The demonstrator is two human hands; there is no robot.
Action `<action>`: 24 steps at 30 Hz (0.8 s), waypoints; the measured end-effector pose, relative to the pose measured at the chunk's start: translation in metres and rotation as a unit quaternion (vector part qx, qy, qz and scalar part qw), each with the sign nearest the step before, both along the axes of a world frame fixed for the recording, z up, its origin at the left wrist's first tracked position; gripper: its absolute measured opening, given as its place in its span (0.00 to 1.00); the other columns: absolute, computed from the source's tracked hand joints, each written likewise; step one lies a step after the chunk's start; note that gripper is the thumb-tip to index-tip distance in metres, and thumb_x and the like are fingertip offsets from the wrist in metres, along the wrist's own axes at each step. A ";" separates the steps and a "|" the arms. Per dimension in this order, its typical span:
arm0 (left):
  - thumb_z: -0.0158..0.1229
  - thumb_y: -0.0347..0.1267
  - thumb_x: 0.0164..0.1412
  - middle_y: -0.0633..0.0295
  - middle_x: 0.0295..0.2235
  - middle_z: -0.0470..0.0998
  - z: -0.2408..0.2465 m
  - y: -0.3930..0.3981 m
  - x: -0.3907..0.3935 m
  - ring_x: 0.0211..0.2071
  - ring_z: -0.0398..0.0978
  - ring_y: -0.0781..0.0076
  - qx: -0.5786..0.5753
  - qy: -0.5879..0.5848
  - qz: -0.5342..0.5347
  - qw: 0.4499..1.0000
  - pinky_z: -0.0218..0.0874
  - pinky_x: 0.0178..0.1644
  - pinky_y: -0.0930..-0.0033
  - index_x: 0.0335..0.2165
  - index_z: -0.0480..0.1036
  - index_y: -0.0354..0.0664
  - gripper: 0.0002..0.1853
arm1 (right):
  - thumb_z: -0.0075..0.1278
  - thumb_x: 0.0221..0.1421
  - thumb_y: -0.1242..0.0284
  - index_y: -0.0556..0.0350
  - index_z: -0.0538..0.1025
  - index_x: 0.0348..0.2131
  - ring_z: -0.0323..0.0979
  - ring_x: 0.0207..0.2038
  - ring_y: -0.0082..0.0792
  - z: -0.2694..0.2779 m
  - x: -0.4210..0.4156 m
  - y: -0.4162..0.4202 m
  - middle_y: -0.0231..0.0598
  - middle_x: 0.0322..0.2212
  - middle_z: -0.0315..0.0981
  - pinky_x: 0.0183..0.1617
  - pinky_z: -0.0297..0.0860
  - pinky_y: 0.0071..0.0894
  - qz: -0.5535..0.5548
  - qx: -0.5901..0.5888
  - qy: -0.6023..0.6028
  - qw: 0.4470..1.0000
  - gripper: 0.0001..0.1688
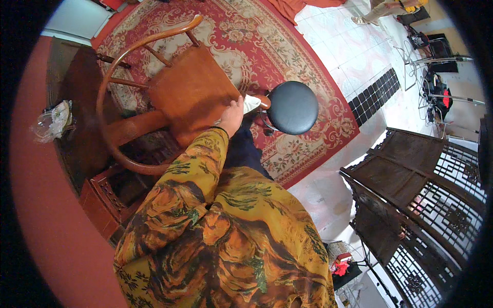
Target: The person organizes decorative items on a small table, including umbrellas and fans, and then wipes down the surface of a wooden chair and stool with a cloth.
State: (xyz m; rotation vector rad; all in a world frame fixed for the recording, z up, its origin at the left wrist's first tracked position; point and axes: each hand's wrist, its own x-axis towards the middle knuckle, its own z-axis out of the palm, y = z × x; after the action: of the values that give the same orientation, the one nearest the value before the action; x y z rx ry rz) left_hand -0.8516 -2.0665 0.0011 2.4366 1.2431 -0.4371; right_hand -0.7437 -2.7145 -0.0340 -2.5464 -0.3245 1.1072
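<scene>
My left hand [233, 115], at the end of a patterned yellow-brown sleeve, grips a white cloth [252, 103]. The cloth wraps around the armrest rail just behind its rounded tip [265, 102]. This rail belongs to a wooden round-backed armchair [192, 88] with a broad orange-brown seat. Its curved top rail [103, 90] sweeps around the left side, and my forearm covers part of it. Close to the armrest tip stands a stool with a round black seat [292, 107]. My right hand is out of view.
A red floral rug [296, 154] lies under chair and stool. Dark lattice folding screens [408, 161] stand at right. Clear plastic wrapping [54, 121] rests at left, above a red-brown wooden cabinet [104, 200]. Another person [385, 9], stands and cables [435, 92] occupy the upper right.
</scene>
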 end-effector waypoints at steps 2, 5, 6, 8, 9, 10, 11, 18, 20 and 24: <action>0.49 0.27 0.62 0.46 0.44 0.72 -0.013 -0.007 0.020 0.38 0.79 0.49 0.022 -0.012 -0.044 0.999 0.74 0.40 0.57 0.64 0.52 0.39 0.33 | 0.48 0.62 0.56 0.56 0.80 0.33 0.73 0.25 0.41 0.021 0.015 -0.036 0.44 0.21 0.75 0.30 0.67 0.43 -0.003 -0.035 0.006 0.999 0.22; 0.49 0.30 0.62 0.50 0.41 0.73 -0.026 0.026 0.049 0.35 0.80 0.54 0.109 -0.050 -0.111 0.987 0.74 0.36 0.59 0.59 0.61 0.40 0.26 | 0.47 0.62 0.58 0.59 0.80 0.35 0.73 0.25 0.41 0.016 0.005 0.050 0.43 0.21 0.76 0.31 0.68 0.41 -0.027 -0.025 0.069 0.997 0.22; 0.49 0.31 0.62 0.50 0.41 0.73 -0.029 0.028 0.058 0.36 0.79 0.54 0.094 -0.062 -0.121 0.986 0.73 0.36 0.58 0.57 0.63 0.41 0.25 | 0.47 0.63 0.60 0.60 0.80 0.39 0.73 0.26 0.39 0.027 0.005 0.066 0.42 0.23 0.77 0.32 0.69 0.40 -0.024 0.054 0.021 0.998 0.21; 0.49 0.33 0.63 0.52 0.41 0.73 -0.036 0.031 0.073 0.39 0.77 0.54 0.086 -0.055 -0.172 0.980 0.70 0.39 0.56 0.57 0.63 0.45 0.24 | 0.46 0.64 0.62 0.61 0.79 0.43 0.74 0.27 0.37 0.051 0.007 0.128 0.42 0.25 0.77 0.34 0.70 0.38 -0.083 0.028 0.063 0.994 0.20; 0.48 0.33 0.63 0.54 0.42 0.72 -0.038 0.033 0.081 0.42 0.76 0.54 0.085 -0.039 -0.212 0.973 0.69 0.41 0.55 0.58 0.62 0.48 0.24 | 0.46 0.64 0.63 0.61 0.78 0.45 0.74 0.28 0.36 0.068 0.009 0.157 0.42 0.26 0.78 0.35 0.70 0.38 -0.114 0.017 0.080 0.990 0.20; 0.48 0.33 0.63 0.57 0.40 0.72 -0.041 0.028 0.085 0.43 0.73 0.56 0.104 -0.067 -0.244 0.962 0.65 0.43 0.55 0.56 0.65 0.49 0.22 | 0.46 0.64 0.64 0.61 0.78 0.46 0.74 0.29 0.36 0.078 0.011 0.171 0.42 0.27 0.78 0.35 0.70 0.37 -0.088 0.028 0.071 0.993 0.20; 0.50 0.34 0.62 0.59 0.39 0.71 -0.051 0.027 0.086 0.44 0.72 0.57 0.113 -0.112 -0.291 0.944 0.63 0.45 0.56 0.54 0.68 0.50 0.21 | 0.45 0.65 0.65 0.60 0.77 0.47 0.75 0.29 0.36 0.092 0.017 0.189 0.42 0.28 0.78 0.36 0.70 0.37 -0.056 0.036 0.064 0.996 0.20; 0.58 0.34 0.53 0.73 0.31 0.80 -0.054 -0.013 0.112 0.39 0.73 0.72 0.128 -0.018 -0.539 0.832 0.56 0.44 0.64 0.25 0.83 0.56 0.07 | 0.45 0.65 0.66 0.60 0.77 0.46 0.75 0.32 0.38 0.110 0.020 0.191 0.45 0.30 0.79 0.38 0.70 0.36 -0.028 0.042 0.032 0.998 0.18; 0.57 0.33 0.52 0.73 0.28 0.81 -0.057 -0.031 0.109 0.35 0.75 0.72 0.110 0.012 -0.529 0.841 0.57 0.44 0.66 0.23 0.82 0.56 0.08 | 0.46 0.64 0.64 0.61 0.77 0.44 0.76 0.32 0.39 0.116 0.011 0.176 0.46 0.29 0.78 0.37 0.70 0.37 -0.014 0.016 0.036 0.999 0.19; 0.56 0.30 0.52 0.62 0.26 0.80 -0.055 -0.052 0.068 0.34 0.79 0.61 0.010 -0.096 -0.333 0.938 0.66 0.41 0.56 0.25 0.80 0.48 0.06 | 0.47 0.64 0.63 0.62 0.77 0.43 0.76 0.31 0.42 0.104 0.010 0.141 0.47 0.28 0.78 0.37 0.70 0.38 0.037 -0.003 0.038 0.999 0.19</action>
State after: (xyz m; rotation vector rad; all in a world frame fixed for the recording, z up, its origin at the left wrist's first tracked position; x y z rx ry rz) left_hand -0.7832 -2.1189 -0.0535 2.7915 0.3153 -0.3435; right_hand -0.7334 -2.5730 0.0703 -2.5084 -0.4002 1.2297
